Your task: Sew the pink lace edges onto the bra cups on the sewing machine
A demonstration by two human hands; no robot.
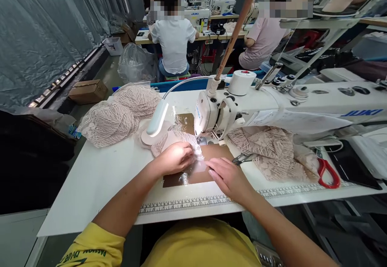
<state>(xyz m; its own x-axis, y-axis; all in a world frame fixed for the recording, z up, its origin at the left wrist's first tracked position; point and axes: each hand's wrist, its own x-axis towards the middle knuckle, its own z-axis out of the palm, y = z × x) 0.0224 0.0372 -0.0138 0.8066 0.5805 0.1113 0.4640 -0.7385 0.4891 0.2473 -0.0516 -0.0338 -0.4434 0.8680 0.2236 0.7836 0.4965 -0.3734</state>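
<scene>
Pale pink lace fabric [184,137] lies under the needle area of a white sewing machine [211,110]. My left hand [177,157] is closed on the lace, its fingertips curled at the edge just left of the needle. On the brown plate [219,153] around the needle, my right hand [226,174] rests with fingers stretched out, palm down. Its fingertips are at the near edge of the fabric, by a small white translucent piece [198,166]. The presser foot partly hides the stitching spot.
Lace piles lie at the left [111,118] and right [272,150]. Metal thread snips [243,158] and red-handled scissors [329,174] lie to the right. A lamp [157,118] overhangs the left side. A printed ruler [193,204] follows the front edge. Two people sit beyond.
</scene>
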